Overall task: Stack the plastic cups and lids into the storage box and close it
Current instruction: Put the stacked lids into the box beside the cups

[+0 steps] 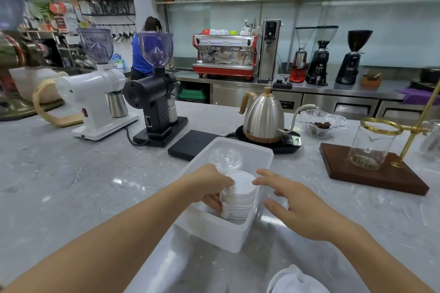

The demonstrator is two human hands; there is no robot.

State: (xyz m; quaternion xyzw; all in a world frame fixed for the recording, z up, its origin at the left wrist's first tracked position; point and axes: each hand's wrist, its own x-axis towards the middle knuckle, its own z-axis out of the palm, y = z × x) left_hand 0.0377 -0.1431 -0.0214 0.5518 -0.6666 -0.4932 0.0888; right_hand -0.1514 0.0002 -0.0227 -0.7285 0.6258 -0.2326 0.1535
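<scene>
Storage box (258,209), white and translucent, lidless, sits on the grey marble counter (83,173) near its front edge, long axis running away from the viewer. Inside, at the near end: a stack of white lids (240,195). At the far end: clear plastic cups (226,158), nested.

Left hand (209,185) reaches into the box; fingers curl round the left side of the lid stack, thumb on its upper rim. Right hand (292,202) hovers over the box's right wall, fingers spread and loosely extended, holding nothing; fingertips close to the top lid, contact not clear.

Just beyond the box: black scale (190,144), steel gooseneck kettle (264,116) on a black base. Left of these, black grinder (154,93) and white grinder (100,93). Right: glass dish (322,122) with dark bits, glass beaker (370,147) on a wooden stand (371,171) with brass ring.

Back counter, steel: red espresso machine (225,54), three more grinders. Glassware on shelves above. A person in blue (140,54) stands at the rear, back turned. White cloth (292,280) at the bottom edge.
</scene>
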